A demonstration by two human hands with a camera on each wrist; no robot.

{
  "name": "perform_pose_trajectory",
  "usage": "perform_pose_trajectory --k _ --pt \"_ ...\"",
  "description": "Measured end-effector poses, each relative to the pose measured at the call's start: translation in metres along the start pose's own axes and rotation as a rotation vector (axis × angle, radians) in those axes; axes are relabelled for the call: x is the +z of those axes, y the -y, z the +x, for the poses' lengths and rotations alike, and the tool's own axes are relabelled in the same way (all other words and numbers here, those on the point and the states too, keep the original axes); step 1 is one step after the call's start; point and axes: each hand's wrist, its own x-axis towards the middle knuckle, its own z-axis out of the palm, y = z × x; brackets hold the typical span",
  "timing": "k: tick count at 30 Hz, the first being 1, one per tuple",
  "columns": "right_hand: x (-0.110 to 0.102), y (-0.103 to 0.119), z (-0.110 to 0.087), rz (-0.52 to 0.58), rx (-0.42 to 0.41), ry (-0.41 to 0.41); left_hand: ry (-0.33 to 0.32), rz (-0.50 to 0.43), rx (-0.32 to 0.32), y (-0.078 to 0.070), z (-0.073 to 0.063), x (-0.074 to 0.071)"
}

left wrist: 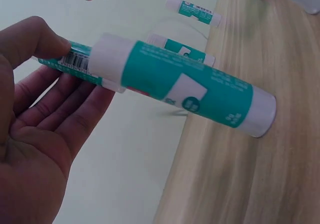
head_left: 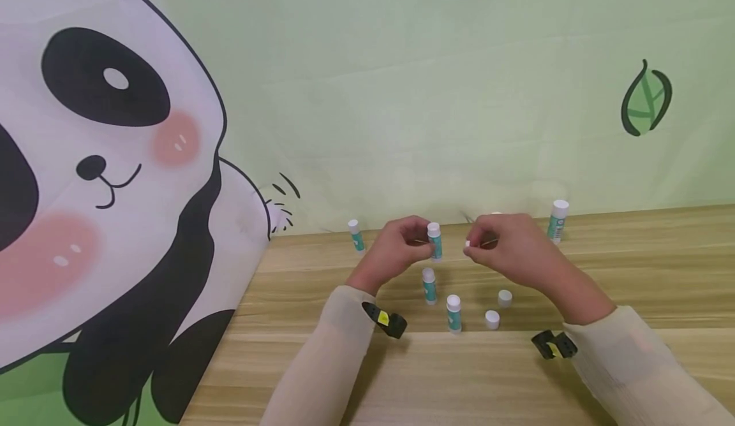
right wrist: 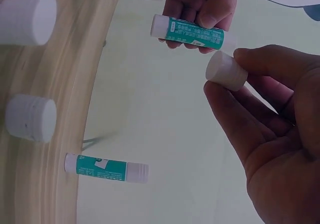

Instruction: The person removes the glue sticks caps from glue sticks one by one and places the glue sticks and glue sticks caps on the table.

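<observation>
My left hand holds a teal-and-white glue stick upright above the table, its thumb pressing on the label in the left wrist view. Between thumb and fingers, my right hand pinches a small white cap. The cap is to the right of the held stick in the head view, with a gap between them. Below the hands stand two more glue sticks, one farther back and one nearer. Two loose white caps, one behind the other, lie to their right.
Another glue stick stands at the back left, and a larger-looking one at the back right. The wooden table ends at a pale green backdrop with a printed panda. My right hand mostly hides a white-topped thing.
</observation>
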Motion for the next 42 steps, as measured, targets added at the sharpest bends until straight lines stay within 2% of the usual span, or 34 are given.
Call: perform_pose_trajectory --k 11,26,42 --pt "0.004 -0.004 0.002 -0.074 -0.006 0.041 -0.008 0.022 -0.046 0.005 0.002 0.002" --pt "0.01 -0.009 0.004 -0.109 -0.048 0.1 0.006 0.024 -0.095 0.012 0.002 0.001" --pt "0.017 -0.014 0.004 -0.124 -0.039 0.173 0.039 0.043 -0.123 0.025 0.004 0.001"
